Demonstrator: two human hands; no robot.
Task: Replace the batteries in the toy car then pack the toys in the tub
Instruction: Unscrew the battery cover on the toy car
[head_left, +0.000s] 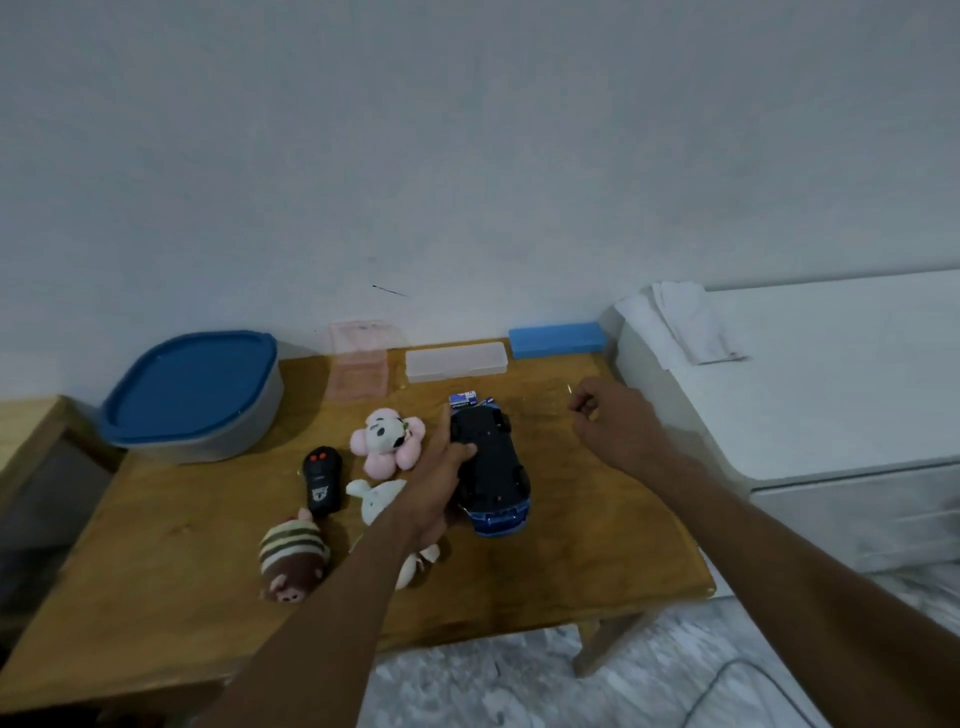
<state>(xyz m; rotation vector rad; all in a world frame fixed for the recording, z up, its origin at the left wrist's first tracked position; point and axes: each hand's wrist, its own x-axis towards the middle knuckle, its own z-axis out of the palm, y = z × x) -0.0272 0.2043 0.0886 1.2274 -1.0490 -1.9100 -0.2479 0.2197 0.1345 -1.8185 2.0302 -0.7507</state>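
Head view, left to right: tub (192, 395) at the worktop's (597, 519) far-left edge, lid on — not yet ready for packing. Remote (322, 483) and plush toys (387, 441) lie loose just left of my left hand (436, 483), which grips the toy car (493, 467) mid-worktop, underside up, presumably to expose the battery hatch. Battery pack (463, 399) lies just behind the car, within reach. My right hand (613, 421) hovers apart, fingers curled — whether it pinches anything, I cannot tell.

We hold both arms out toward the toy car (493, 467).
Our left hand (436, 483) grips the toy car's left side, forefinger straight; our right hand (613, 415) hovers right of it, apart, fingers curled inward.
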